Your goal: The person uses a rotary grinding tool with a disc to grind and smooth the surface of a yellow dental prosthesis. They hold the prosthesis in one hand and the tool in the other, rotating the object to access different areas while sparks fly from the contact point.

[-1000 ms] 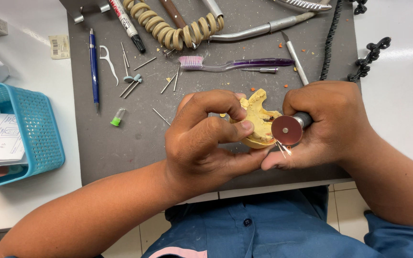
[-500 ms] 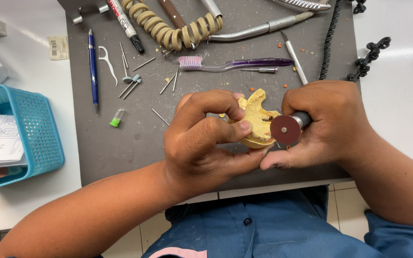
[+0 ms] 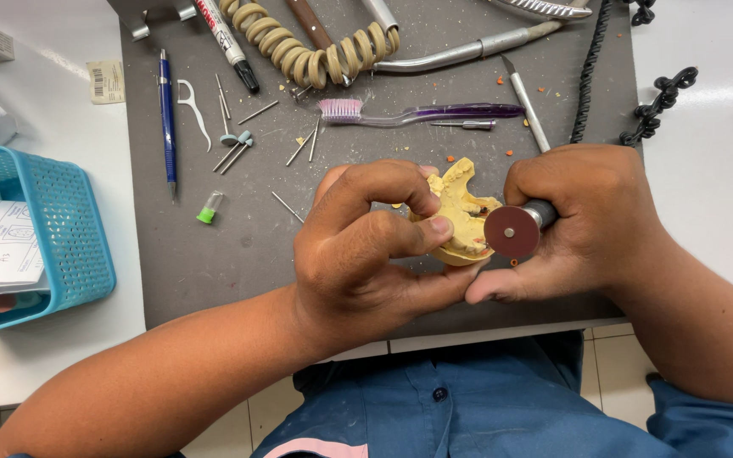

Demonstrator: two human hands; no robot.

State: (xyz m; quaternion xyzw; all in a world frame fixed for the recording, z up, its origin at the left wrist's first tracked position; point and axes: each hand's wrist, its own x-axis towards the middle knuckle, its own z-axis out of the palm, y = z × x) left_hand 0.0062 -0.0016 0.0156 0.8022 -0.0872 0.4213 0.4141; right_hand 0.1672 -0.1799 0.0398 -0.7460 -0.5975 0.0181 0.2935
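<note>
Gripping the yellow plaster dental cast (image 3: 460, 212) w/ thumb and fingers, left hand (image 3: 366, 246) steadies it above the grey table mat (image 3: 214, 246). Right hand (image 3: 579, 220) is wrapped tight round a handpiece; its reddish-brown round disc (image 3: 511, 231) meets the cast's edge.

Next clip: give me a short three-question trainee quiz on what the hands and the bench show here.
1. True or false: the left hand holds the yellow dental cast.
2. The reddish disc belongs to the tool in which hand? A) left B) right hand C) neither
3. Fill in: the toothbrush lies on the grey mat, and its bristles are ____.

Key: 1 true; 2 B; 3 pink.
</note>
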